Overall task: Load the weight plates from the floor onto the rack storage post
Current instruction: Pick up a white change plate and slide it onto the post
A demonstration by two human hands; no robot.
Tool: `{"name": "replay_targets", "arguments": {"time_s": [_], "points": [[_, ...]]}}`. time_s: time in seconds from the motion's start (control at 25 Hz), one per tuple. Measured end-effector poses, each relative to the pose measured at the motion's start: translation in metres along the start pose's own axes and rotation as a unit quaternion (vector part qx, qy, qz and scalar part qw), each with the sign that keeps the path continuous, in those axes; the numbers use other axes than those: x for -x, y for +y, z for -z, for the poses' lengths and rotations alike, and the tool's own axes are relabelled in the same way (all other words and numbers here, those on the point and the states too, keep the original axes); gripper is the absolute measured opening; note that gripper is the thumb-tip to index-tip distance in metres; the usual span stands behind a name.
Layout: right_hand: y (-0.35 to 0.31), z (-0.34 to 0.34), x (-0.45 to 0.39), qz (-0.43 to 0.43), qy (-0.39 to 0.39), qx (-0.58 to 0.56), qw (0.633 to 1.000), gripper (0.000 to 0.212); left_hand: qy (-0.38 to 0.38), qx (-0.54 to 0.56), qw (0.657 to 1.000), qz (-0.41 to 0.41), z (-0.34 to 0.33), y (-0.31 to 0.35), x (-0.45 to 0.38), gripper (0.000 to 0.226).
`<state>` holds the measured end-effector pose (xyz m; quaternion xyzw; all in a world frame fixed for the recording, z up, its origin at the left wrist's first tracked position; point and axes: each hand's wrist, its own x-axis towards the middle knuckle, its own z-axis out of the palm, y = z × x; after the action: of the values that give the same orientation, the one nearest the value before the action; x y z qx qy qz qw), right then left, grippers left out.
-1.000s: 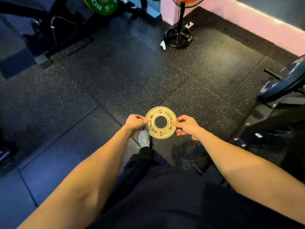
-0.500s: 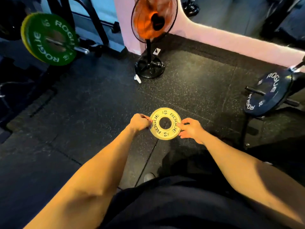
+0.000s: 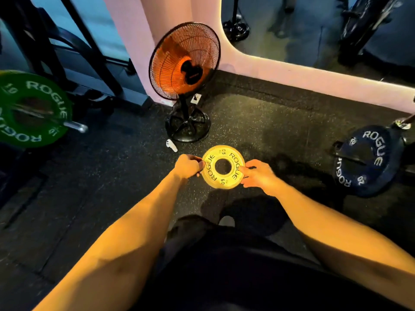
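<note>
A small yellow plate (image 3: 223, 167), marked 0.5 and ROGUE, is held in the air in front of the body, above the dark rubber floor (image 3: 112, 176), its printed face turned up toward the camera. The left hand (image 3: 187, 166) pinches the left rim with curled fingers, and the right hand (image 3: 258, 175) grips the right rim, thumb on the face near the centre hole. Judging by its size and marking, this plate is very light, stiff and solid, so it will not flex or break; the smooth faces may be somewhat slippery, so the rim is the sound place to hold, leaving the centre hole free to slide over a post. A dark blue plate (image 3: 365, 159) hangs on a peg low at the right, which looks like the likely storage spot. A green plate (image 3: 33, 111) sits on a bar at the left, and an orange fan (image 3: 185, 61) stands ahead.
</note>
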<state>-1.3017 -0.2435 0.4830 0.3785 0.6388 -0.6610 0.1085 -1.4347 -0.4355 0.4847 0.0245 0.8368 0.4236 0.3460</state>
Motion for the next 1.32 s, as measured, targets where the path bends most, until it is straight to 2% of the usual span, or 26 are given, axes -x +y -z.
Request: {"name": "replay_targets", "arguments": {"time_s": [0.2,0.36,0.44,0.52,0.64,0.76,1.16,1.32], "points": [[-0.079,0.01,-0.087,-0.012,0.025,-0.019,0.999,0.028,-0.026,-0.052,0.998,-0.03,0.03,0.07,-0.108,0.019],[-0.131,0.009,-0.17,0.019,0.06,-0.049,0.997,0.017,-0.038,-0.049,0.998,-0.034,0.049,0.12,-0.208,0.024],[-0.163,0.011,-0.208,0.008,0.071,-0.066,0.995,0.011,-0.057,-0.036,0.997,-0.033,0.062,0.148,-0.256,0.027],[-0.197,0.015,-0.241,-0.011,0.09,-0.109,0.99,0.011,-0.08,-0.042,0.995,-0.036,0.076,0.183,-0.302,0.021],[-0.242,0.025,-0.278,-0.011,0.134,-0.144,0.98,0.013,-0.096,-0.099,0.988,-0.07,0.089,0.239,-0.362,0.025],[-0.273,0.042,-0.31,-0.002,0.158,-0.173,0.972,0.013,-0.128,-0.099,0.984,-0.077,0.087,0.289,-0.404,0.024],[-0.329,0.151,-0.416,-0.023,0.216,-0.244,0.945,0.021,-0.197,-0.194,0.956,-0.101,0.008,0.434,-0.536,0.019],[-0.332,0.204,-0.435,-0.024,0.261,-0.306,0.915,0.018,-0.242,-0.223,0.939,-0.096,-0.048,0.485,-0.565,0.019]]}}
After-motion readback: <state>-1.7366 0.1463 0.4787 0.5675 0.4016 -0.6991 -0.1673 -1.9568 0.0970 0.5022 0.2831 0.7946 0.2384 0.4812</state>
